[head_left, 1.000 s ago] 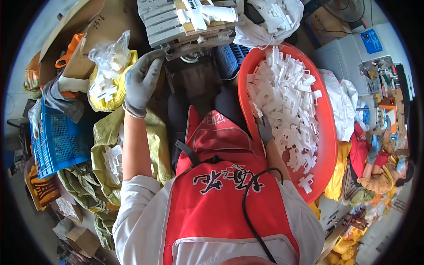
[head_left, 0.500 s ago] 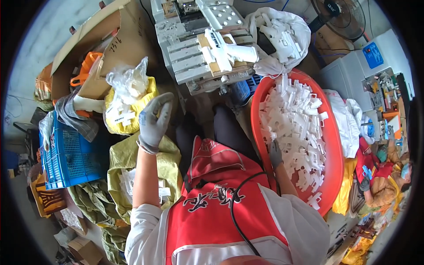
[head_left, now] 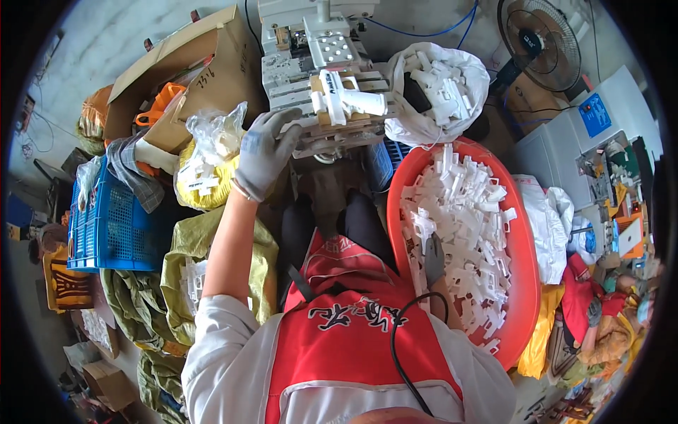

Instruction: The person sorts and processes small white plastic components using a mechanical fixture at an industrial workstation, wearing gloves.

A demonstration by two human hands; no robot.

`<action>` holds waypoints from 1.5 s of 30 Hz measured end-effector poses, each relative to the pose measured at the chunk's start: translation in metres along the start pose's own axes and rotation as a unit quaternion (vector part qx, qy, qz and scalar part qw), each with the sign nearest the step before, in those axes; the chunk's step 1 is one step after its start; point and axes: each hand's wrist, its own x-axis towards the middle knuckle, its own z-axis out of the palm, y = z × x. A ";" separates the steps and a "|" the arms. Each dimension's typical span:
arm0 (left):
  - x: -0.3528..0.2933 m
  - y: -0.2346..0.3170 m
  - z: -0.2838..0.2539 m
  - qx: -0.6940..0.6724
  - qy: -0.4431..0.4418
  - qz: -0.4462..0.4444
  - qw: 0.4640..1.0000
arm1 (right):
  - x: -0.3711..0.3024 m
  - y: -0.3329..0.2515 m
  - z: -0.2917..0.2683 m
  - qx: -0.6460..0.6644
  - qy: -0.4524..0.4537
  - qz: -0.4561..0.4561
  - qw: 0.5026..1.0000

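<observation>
My left hand (head_left: 265, 154), in a light grey glove, reaches up to the left edge of the machine. Its fingers are stretched out with the thumb apart, and nothing is in it. On the machine's slotted bed (head_left: 293, 99), a white pistol-shaped plastic part (head_left: 346, 100) lies across a brown block. My right hand (head_left: 434, 263), in a dark grey glove, is over the left side of a red tub (head_left: 531, 283). Its closed fingertips are at a white plastic part (head_left: 422, 223) that appears gripped. Many similar white parts (head_left: 470, 233) fill the tub.
A white sack (head_left: 474, 71) of white parts stands behind the tub, near a fan (head_left: 540, 42). To the left are a cardboard box (head_left: 226, 85), a yellow bag (head_left: 205, 185), a blue crate (head_left: 116, 233) and an olive sack (head_left: 180, 244). A co-worker (head_left: 586, 304) sits far right.
My left hand has moved right and forward to the machine's edge, its fingers opening out. My right hand has drawn back slightly, with a white part now at its fingertips. The view has shifted.
</observation>
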 end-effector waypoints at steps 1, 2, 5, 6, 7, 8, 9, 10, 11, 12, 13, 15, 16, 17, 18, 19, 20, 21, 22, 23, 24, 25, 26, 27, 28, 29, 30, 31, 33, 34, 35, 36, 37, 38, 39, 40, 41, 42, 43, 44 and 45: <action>0.004 -0.004 0.006 -0.001 0.007 0.006 1.000 | 0.000 0.005 0.000 0.018 -0.002 0.011 1.000; 0.006 -0.007 0.010 0.001 0.008 0.009 1.000 | -0.003 0.009 0.003 -0.015 0.046 -0.081 0.996; 0.004 -0.012 0.015 -0.037 -0.013 -0.077 0.996 | -0.005 0.025 0.002 0.113 0.001 0.022 0.993; 0.004 -0.015 0.014 -0.025 -0.015 -0.053 0.998 | -0.007 0.029 0.004 0.115 0.000 0.023 0.993; 0.000 -0.019 0.012 -0.011 -0.014 -0.034 0.999 | -0.012 0.014 0.011 0.136 -0.010 0.019 0.990; 0.002 -0.022 0.012 -0.002 -0.017 -0.027 0.999 | -0.014 0.005 0.015 0.160 -0.014 0.013 0.987; 0.003 -0.025 0.012 -0.001 -0.016 -0.026 1.000 | -0.012 0.007 0.017 0.161 -0.015 0.011 0.987; 0.007 -0.027 0.013 0.000 -0.031 -0.023 0.999 | -0.010 0.002 0.021 0.117 -0.011 0.005 0.993; 0.009 -0.027 0.012 0.000 -0.045 -0.020 0.999 | -0.009 -0.004 0.024 0.071 -0.007 -0.002 0.997; 0.010 -0.026 0.012 0.000 -0.044 -0.020 0.999 | -0.013 -0.009 0.025 0.094 0.000 0.020 0.995; 0.013 -0.018 0.010 -0.030 -0.061 -0.057 0.996 | -0.011 -0.006 0.025 0.095 0.002 0.019 0.995; 0.021 -0.010 0.009 -0.061 -0.079 -0.094 0.991 | -0.005 0.002 0.024 0.108 0.012 0.015 0.994; 0.024 -0.010 0.008 -0.030 -0.080 -0.069 0.994 | -0.007 -0.009 0.024 0.107 0.012 0.014 0.994; 0.026 -0.012 0.008 0.002 -0.081 -0.046 0.996 | -0.012 -0.029 0.022 0.137 0.016 0.020 0.990; 0.032 -0.022 0.013 -0.009 -0.075 -0.009 0.997 | -0.013 -0.041 0.021 0.167 0.020 0.026 0.985; 0.039 -0.025 0.017 -0.021 -0.071 0.030 0.997 | -0.013 -0.042 0.019 0.214 0.033 0.059 0.974; 0.044 -0.024 0.022 0.021 -0.078 0.013 0.997 | -0.008 -0.034 0.015 0.213 0.036 0.060 0.974; 0.049 -0.022 0.022 0.020 -0.077 0.011 0.997 | 0.000 -0.027 0.010 0.188 0.032 0.009 0.982; 0.053 -0.023 0.022 0.014 -0.108 0.024 0.994 | 0.008 -0.019 0.007 0.161 0.028 -0.042 0.986; 0.058 -0.024 0.023 0.006 -0.141 0.039 0.989 | 0.006 -0.057 0.004 0.135 0.019 -0.070 0.988; 0.061 -0.023 0.024 -0.011 -0.138 0.038 0.990 | 0.008 -0.080 0.002 0.143 0.015 -0.073 0.987; 0.064 -0.025 0.025 -0.013 -0.140 0.041 0.989 | 0.013 -0.097 0.001 0.154 0.012 -0.078 0.985; 0.065 -0.028 0.025 -0.011 -0.145 0.037 0.989 | 0.021 -0.115 0.000 0.177 0.006 -0.076 0.981; 0.064 -0.030 0.024 -0.007 -0.147 0.030 0.989 | 0.030 -0.139 0.000 0.133 0.013 -0.097 0.986; 0.063 -0.025 0.022 -0.011 -0.140 0.025 0.990 | 0.039 -0.165 0.001 0.088 0.024 -0.116 0.989; 0.062 -0.025 0.021 -0.007 -0.123 0.022 0.992 | 0.050 -0.190 0.003 0.082 -0.006 -0.183 0.980; 0.060 -0.026 0.020 -0.001 -0.105 0.017 0.994 | 0.063 -0.212 0.007 0.077 -0.037 -0.248 0.965; 0.056 -0.029 0.018 0.008 -0.091 0.021 0.996 | 0.080 -0.229 0.015 0.059 -0.040 -0.269 0.961; 0.041 -0.028 0.007 0.015 -0.034 0.026 0.999 | 0.104 -0.271 0.034 -0.028 -0.054 -0.345 0.937; 0.026 -0.038 0.003 -0.035 -0.012 -0.016 0.999 | 0.111 -0.292 0.047 -0.094 -0.062 -0.400 0.910; 0.012 -0.032 -0.009 -0.008 0.000 -0.035 0.999 | 0.121 -0.305 0.060 -0.124 -0.077 -0.445 0.884; -0.006 -0.027 -0.021 0.020 0.012 -0.056 0.998 | 0.130 -0.315 0.073 -0.153 -0.093 -0.488 0.854; -0.027 -0.032 -0.029 -0.005 0.036 -0.072 0.997 | 0.134 -0.325 0.085 -0.199 -0.090 -0.499 0.838; -0.050 -0.038 -0.037 -0.029 0.060 -0.090 0.994 | 0.137 -0.332 0.095 -0.243 -0.090 -0.509 0.821; -0.071 -0.041 -0.047 -0.001 0.061 -0.111 0.992 | 0.143 -0.338 0.105 -0.256 -0.105 -0.536 0.798; -0.095 -0.040 -0.056 0.014 0.069 -0.148 0.986 | 0.147 -0.341 0.114 -0.263 -0.121 -0.550 0.784; -0.122 -0.045 -0.065 0.014 0.077 -0.187 0.979 | 0.149 -0.344 0.121 -0.268 -0.139 -0.562 0.770; -0.150 -0.051 -0.072 -0.015 0.092 -0.213 0.973 | 0.152 -0.350 0.125 -0.359 -0.142 -0.554 0.737; -0.175 -0.053 -0.080 0.002 0.097 -0.245 0.965 | 0.155 -0.354 0.121 -0.369 -0.179 -0.547 0.730; -0.185 -0.042 -0.089 0.028 0.093 -0.236 0.967 | 0.180 -0.341 0.118 -0.385 -0.190 -0.596 0.678; -0.201 -0.040 -0.097 0.073 0.078 -0.290 0.951 | 0.189 -0.343 0.114 -0.365 -0.289 -0.566 0.681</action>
